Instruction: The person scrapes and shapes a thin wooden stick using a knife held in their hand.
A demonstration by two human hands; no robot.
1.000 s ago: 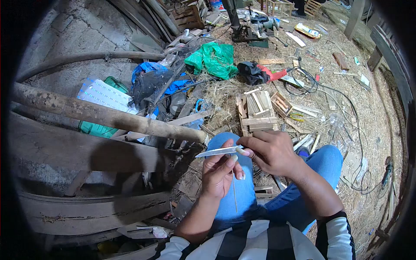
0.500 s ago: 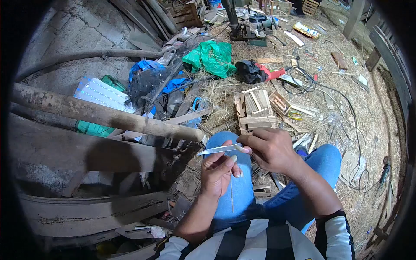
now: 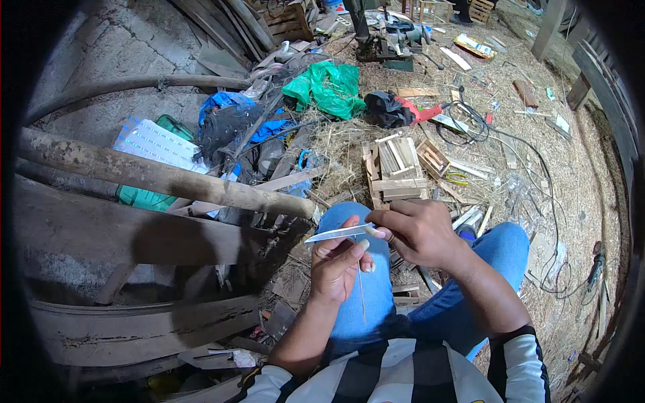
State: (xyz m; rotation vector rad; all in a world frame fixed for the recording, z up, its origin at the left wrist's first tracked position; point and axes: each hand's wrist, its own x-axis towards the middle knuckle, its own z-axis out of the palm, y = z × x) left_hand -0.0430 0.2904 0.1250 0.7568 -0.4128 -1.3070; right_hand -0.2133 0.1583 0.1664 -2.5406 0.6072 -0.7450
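Observation:
My right hand (image 3: 420,232) grips the near end of a knife (image 3: 338,234), whose pale blade points left across the fingers of my left hand. Between its thumb and fingers, my left hand (image 3: 340,265) pinches a thin stick (image 3: 362,295) that hangs down in front of my jeans. The blade lies against the upper part of the stick, above my left thumb. My right fingers hide the knife's handle.
A small wooden crate (image 3: 396,168) and a smaller one (image 3: 433,158) stand beyond my knees. A thick pole (image 3: 161,176) and planks (image 3: 127,221) lie at the left. Further off are a green bag (image 3: 326,91), a red tool (image 3: 420,111) and a black cable (image 3: 541,168).
The blade has tilted slightly against the stick, and the stick's lower end has swung a little. Both hands keep their hold. The view has shifted slightly.

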